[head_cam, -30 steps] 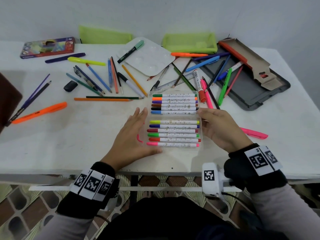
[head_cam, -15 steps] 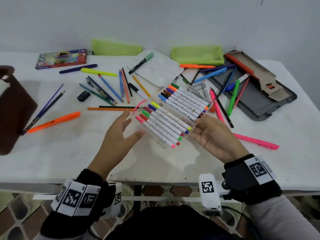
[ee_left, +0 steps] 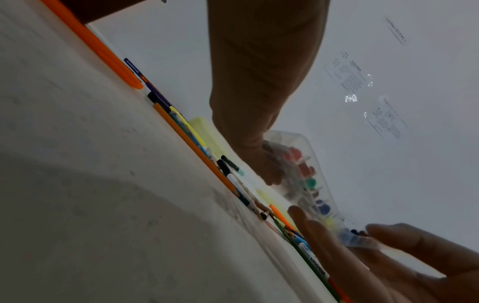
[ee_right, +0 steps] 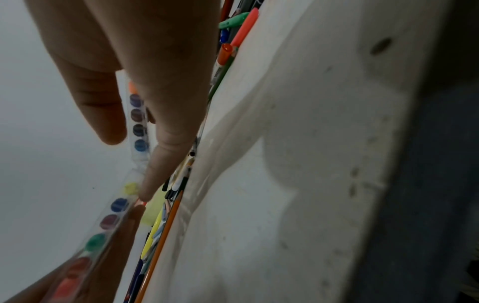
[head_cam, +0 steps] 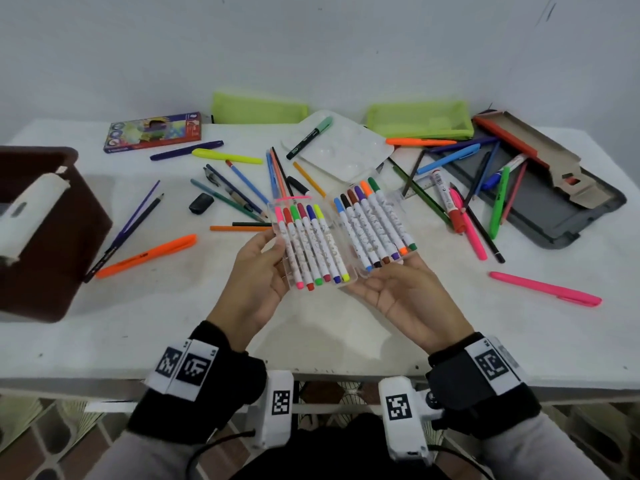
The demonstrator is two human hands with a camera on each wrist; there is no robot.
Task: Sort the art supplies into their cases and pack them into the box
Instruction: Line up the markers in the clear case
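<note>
A clear marker case point(head_cam: 341, 237) lies open like a book, lifted off the white table point(head_cam: 346, 337), with a row of coloured markers in each half. My left hand point(head_cam: 265, 268) grips its left half, thumb over the edge and fingers beneath. My right hand point(head_cam: 398, 296) is palm up under the right half. In the right wrist view the case point(ee_right: 137, 127) passes between thumb and forefinger. The left wrist view shows the marker ends through the plastic case point(ee_left: 305, 178). A brown box point(head_cam: 52, 237) stands at the table's left edge.
Loose pens and pencils are strewn across the far half of the table. A white palette point(head_cam: 346, 150), two green pencil cases point(head_cam: 419, 119), a crayon box point(head_cam: 152, 131), and a grey tray point(head_cam: 540, 209) with a cardboard sleeve lie at the back. A pink pen point(head_cam: 543, 289) lies to the right.
The marker case lay flat on the table under both hands. Both hands have lifted it and turned it a quarter turn, so the markers now point away from me.
</note>
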